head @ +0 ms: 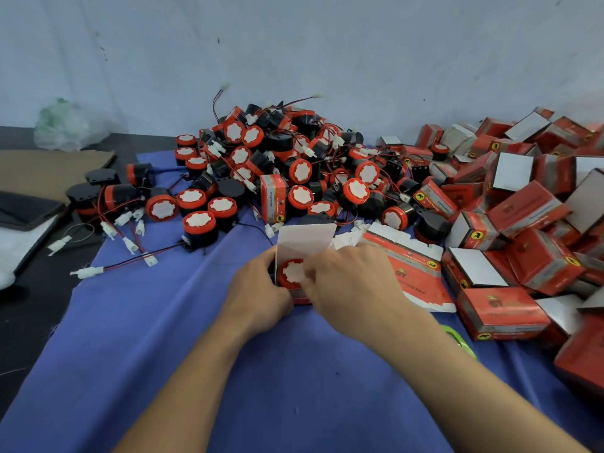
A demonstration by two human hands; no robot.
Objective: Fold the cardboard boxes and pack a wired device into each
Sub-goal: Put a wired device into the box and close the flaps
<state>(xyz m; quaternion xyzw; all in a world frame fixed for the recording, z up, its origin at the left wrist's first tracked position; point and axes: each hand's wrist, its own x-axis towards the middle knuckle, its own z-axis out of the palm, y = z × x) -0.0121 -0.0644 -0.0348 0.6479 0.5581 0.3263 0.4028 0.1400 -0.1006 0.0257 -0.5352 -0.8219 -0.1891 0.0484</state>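
Left hand is gripping the open box while right hand is pinching a device into it, with packed boxes lying to its right and many devices waiting beyond.

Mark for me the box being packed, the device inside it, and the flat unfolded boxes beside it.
open box [305, 237]: head view, on its raised white flap.
device [292, 273]: head view, on its white centre, inside the box.
flat boxes [420, 271]: head view, on the top sheet's red print.
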